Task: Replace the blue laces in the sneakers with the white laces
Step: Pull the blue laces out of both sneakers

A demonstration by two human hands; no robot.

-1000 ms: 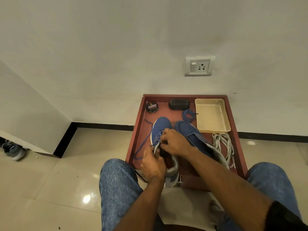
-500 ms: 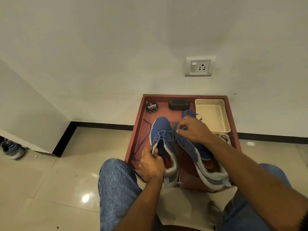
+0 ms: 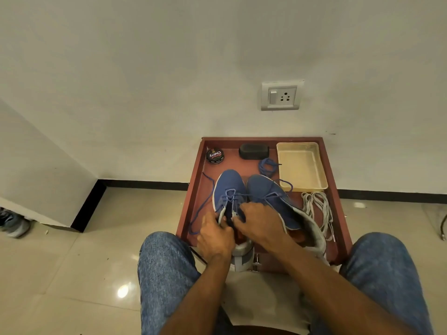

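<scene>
Pulling the blue lace out

The right hand [image 3: 260, 222] has come back to the left sneaker [image 3: 228, 192] and pinches its blue lace [image 3: 231, 195]; the left hand [image 3: 214, 234] grips the shoe. White laces [image 3: 318, 209] wait right.

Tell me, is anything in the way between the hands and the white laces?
Yes. The right sneaker lies between the hands and the white laces. Both the left hand and right hand are busy on the left sneaker.
</scene>
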